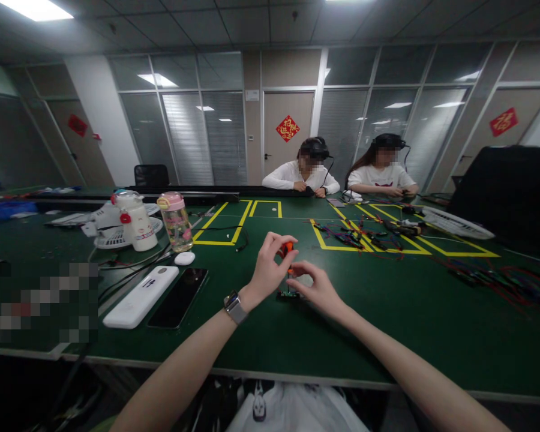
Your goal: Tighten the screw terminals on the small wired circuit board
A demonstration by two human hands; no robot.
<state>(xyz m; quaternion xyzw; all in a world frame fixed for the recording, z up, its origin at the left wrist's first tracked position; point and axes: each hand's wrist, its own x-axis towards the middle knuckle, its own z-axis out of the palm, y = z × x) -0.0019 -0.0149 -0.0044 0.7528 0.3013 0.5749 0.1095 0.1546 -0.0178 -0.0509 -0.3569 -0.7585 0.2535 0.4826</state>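
Observation:
A screwdriver with an orange-and-black handle stands upright over a small green circuit board on the table. Its handle top is pinched between the thumb and fingers of my left hand, which wears a watch on the wrist. Lower down, my right hand has its thumb and forefinger closed around the shaft, just above the board. The screwdriver's tip and part of the board are hidden by the fingers.
Left of my hands lie a black phone, a white power bank and a small white case. Behind them stand a pink-lidded bottle and a white bottle. Tangled wired boards lie right. Two people sit opposite.

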